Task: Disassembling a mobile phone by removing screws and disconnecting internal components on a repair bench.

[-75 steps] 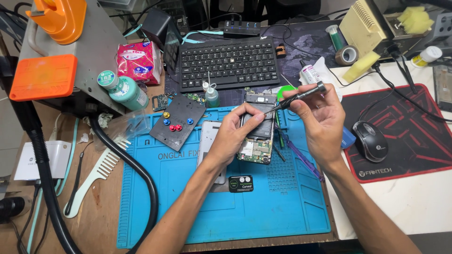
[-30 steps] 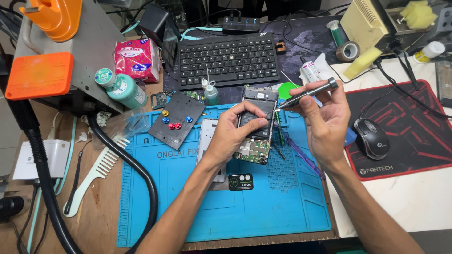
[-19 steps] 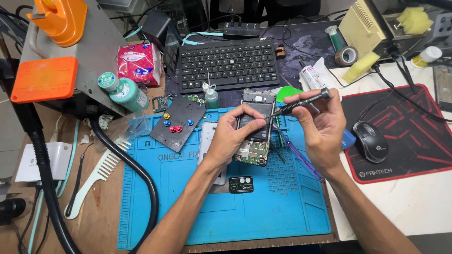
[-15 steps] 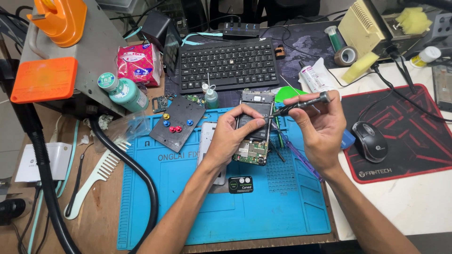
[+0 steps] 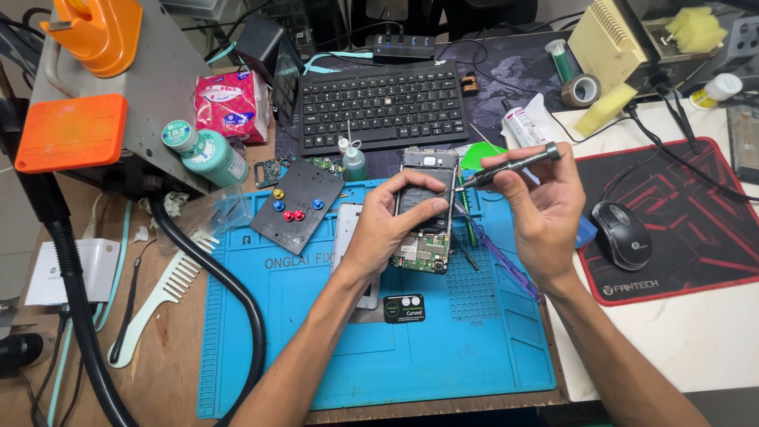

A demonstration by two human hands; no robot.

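A blue silicone work mat (image 5: 474, 348) covers the middle of the wooden bench, with a black computer keyboard (image 5: 383, 107) beyond it and a red-and-black mouse pad (image 5: 680, 229) carrying a black mouse (image 5: 622, 235) off to the right. On the mat's upper left lies a dark grey magnetic tray (image 5: 288, 207) holding a few coloured screw caps. Near the mat's centre, the opened smartphone with its back cover off (image 5: 427, 209) is tilted up off the mat, its green circuit board and dark battery area exposed.

The left hand (image 5: 387, 229) is curled around the phone from its left side, thumb across the battery area, gripping it firmly. The right hand (image 5: 541, 205) is closed in a pencil grip on a slim grey precision screwdriver (image 5: 514, 164), whose tip meets the phone's upper right edge. A pale rear shell (image 5: 348, 237) lies partly under the left wrist, and a small black camera-lens piece (image 5: 404, 308) sits just below the phone.

Judging by this, disassembly is well along (cover off, board bare), while the board itself looks still seated, so screws likely remain.
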